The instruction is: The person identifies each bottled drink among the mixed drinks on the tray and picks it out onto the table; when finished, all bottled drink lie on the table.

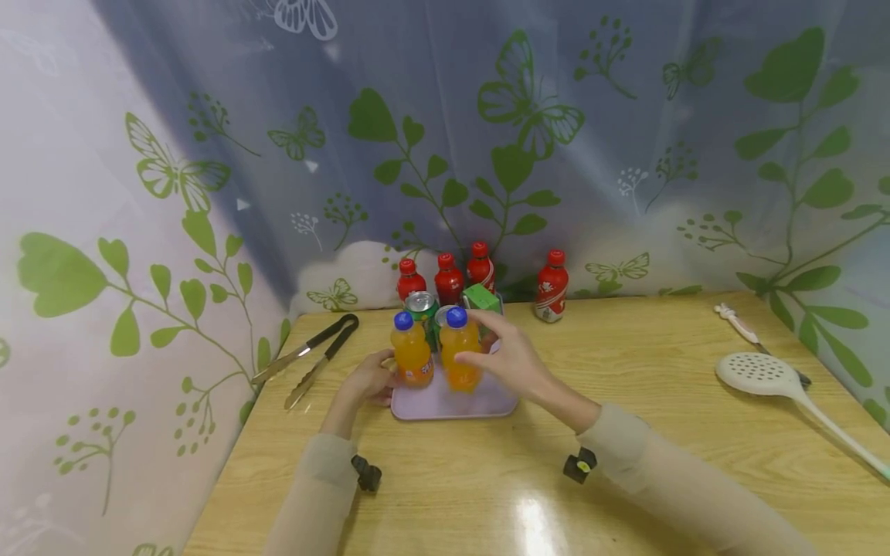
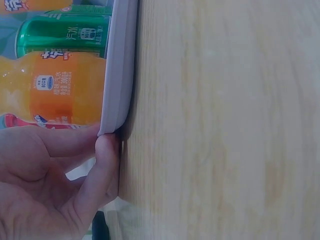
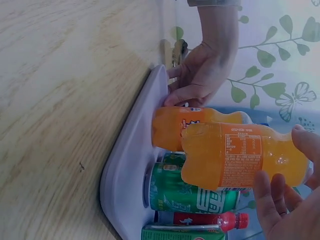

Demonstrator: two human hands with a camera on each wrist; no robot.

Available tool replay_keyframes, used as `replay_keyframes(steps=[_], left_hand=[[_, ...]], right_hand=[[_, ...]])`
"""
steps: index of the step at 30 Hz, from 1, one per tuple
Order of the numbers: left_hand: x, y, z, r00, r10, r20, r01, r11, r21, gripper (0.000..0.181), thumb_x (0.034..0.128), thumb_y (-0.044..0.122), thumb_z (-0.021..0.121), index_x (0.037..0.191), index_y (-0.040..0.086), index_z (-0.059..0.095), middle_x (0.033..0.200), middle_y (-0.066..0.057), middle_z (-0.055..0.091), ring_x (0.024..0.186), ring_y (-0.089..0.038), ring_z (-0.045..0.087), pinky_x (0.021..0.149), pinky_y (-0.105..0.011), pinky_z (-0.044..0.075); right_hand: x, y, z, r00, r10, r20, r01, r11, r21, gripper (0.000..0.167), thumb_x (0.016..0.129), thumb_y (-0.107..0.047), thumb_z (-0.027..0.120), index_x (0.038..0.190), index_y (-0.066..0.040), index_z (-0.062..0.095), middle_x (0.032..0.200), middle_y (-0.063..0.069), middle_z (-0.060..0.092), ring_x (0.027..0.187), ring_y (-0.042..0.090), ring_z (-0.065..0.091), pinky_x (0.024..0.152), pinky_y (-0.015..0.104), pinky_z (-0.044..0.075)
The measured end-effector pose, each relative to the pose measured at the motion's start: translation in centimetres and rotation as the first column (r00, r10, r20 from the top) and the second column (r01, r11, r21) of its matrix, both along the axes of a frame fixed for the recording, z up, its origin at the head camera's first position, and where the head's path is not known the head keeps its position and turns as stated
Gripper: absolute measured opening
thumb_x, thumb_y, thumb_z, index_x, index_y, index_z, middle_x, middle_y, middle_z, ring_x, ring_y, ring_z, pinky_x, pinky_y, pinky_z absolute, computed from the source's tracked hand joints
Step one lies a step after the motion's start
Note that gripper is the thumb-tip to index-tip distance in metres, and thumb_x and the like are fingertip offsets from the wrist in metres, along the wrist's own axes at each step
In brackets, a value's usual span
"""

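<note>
My right hand (image 1: 514, 361) holds an orange soda bottle (image 3: 240, 155) with a blue cap between thumb and fingers. In the right wrist view the bottle's base is off the lilac tray (image 1: 452, 411). A second orange soda bottle (image 1: 413, 357) stands upright on the tray's left side. Beside it, my left hand (image 1: 370, 378) pinches the tray's rim (image 2: 119, 70) near the left corner. Behind the two bottles are green drink cans (image 3: 192, 190) and a green carton (image 1: 482, 295), partly hidden by the bottles and my right hand.
Several red-capped bottles (image 1: 448, 279) stand behind the cans; another red bottle (image 1: 552, 286) is apart to their right. Black-handled tongs (image 1: 313, 355) lie at left. A white slotted skimmer (image 1: 758, 374) and a white-handled utensil (image 1: 738, 324) lie at right. A patterned curtain (image 1: 431, 154) backs the table.
</note>
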State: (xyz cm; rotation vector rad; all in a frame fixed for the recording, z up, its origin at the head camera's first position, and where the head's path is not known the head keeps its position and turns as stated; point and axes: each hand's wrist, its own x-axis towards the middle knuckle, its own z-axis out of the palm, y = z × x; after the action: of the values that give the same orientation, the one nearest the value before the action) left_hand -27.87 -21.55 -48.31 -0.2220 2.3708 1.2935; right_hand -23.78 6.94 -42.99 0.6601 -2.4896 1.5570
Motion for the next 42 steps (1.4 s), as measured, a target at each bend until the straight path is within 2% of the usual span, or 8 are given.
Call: replay_keyframes(steps=[8, 14, 23, 27, 34, 42], left_hand=[[0.0, -0.1, 0.1, 1.0, 0.005, -0.001, -0.005, 1.0, 0.006, 0.072, 0.0964, -0.001, 0.062, 0.163, 0.009, 0.037, 0.108, -0.018, 0.068, 0.073, -0.018, 0.062, 0.058, -0.023, 0.058], [0.0, 0.0, 0.1, 1.0, 0.009, 0.014, -0.009, 1.0, 0.005, 0.072, 0.0968, -0.001, 0.062, 0.163, 0.009, 0.036, 0.11, -0.018, 0.067, 0.075, -0.018, 0.062, 0.059, -0.022, 0.058], [0.0, 0.0, 0.0, 1.0, 0.007, 0.007, -0.007, 1.0, 0.015, 0.073, 0.096, -0.003, 0.061, 0.163, 0.009, 0.036, 0.117, -0.022, 0.067, 0.076, -0.019, 0.063, 0.059, -0.023, 0.058], [0.0, 0.1, -0.1, 1.0, 0.005, 0.003, -0.005, 1.0, 0.008, 0.072, 0.0968, -0.002, 0.061, 0.163, 0.008, 0.035, 0.114, -0.021, 0.067, 0.076, -0.019, 0.062, 0.059, -0.023, 0.058], [-0.1, 0.0, -0.2, 1.0, 0.018, 0.009, -0.018, 1.0, 0.008, 0.074, 0.0966, -0.002, 0.061, 0.164, 0.01, 0.034, 0.117, -0.021, 0.067, 0.077, -0.019, 0.062, 0.059, -0.022, 0.057], [0.1, 0.0, 0.1, 1.0, 0.011, 0.006, -0.011, 1.0, 0.014, 0.074, 0.0958, -0.003, 0.061, 0.164, 0.01, 0.035, 0.12, -0.023, 0.067, 0.077, -0.02, 0.063, 0.059, -0.022, 0.058]], right_hand=[[-0.4, 2.0, 0.8, 0.999, -0.049, 0.014, 0.049, 0.998, -0.035, 0.069, 0.086, -0.019, 0.088, 0.149, -0.013, 0.059, 0.136, 0.011, 0.066, 0.091, 0.025, 0.059, 0.065, 0.02, 0.051], [-1.2, 4.1, 1.0, 0.996, -0.087, 0.005, 0.087, 0.995, -0.056, 0.067, 0.086, -0.014, 0.087, 0.147, -0.009, 0.06, 0.13, 0.017, 0.067, 0.089, 0.026, 0.059, 0.061, 0.02, 0.05], [-3.1, 7.3, 0.8, 0.986, -0.168, 0.007, 0.168, 0.981, -0.097, 0.062, 0.09, -0.015, 0.084, 0.146, -0.008, 0.06, 0.129, 0.019, 0.065, 0.09, 0.024, 0.055, 0.07, 0.017, 0.049], [-3.7, 8.5, 0.7, 0.977, -0.212, 0.023, 0.214, 0.97, -0.115, 0.063, 0.089, -0.016, 0.085, 0.146, -0.008, 0.06, 0.129, 0.02, 0.064, 0.09, 0.024, 0.054, 0.07, 0.015, 0.047], [-4.5, 10.5, 0.7, 0.959, -0.276, 0.063, 0.281, 0.956, -0.082, 0.065, 0.091, -0.022, 0.084, 0.149, -0.01, 0.057, 0.136, 0.021, 0.061, 0.092, 0.025, 0.053, 0.068, 0.015, 0.048], [-5.1, 12.8, 0.0, 0.945, -0.318, 0.083, 0.321, 0.946, -0.037, 0.067, 0.094, -0.028, 0.081, 0.153, -0.014, 0.053, 0.146, 0.021, 0.058, 0.097, 0.027, 0.054, 0.07, 0.016, 0.05]])
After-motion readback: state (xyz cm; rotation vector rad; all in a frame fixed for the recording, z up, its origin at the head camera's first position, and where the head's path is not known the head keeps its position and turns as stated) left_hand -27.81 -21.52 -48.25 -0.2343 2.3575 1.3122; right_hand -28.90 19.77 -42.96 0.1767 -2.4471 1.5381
